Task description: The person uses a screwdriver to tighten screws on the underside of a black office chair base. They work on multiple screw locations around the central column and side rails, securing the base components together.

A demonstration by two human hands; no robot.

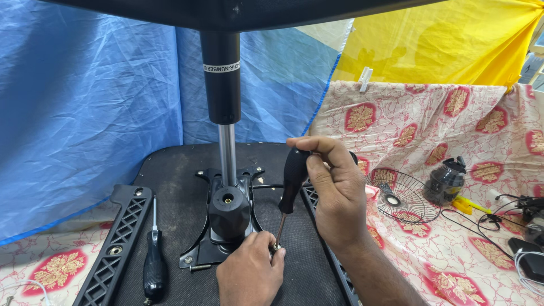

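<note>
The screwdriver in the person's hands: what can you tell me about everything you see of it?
The screwdriver has a fat, glossy black handle, plastic by the look of it, and a thin metal shaft. It stands nearly upright, handle tilted a little to the right. The right hand wraps the handle from the top. The tip comes down by the metal mounting plate on the black seat underside, where the left hand pinches around it, hiding the point itself.
</note>
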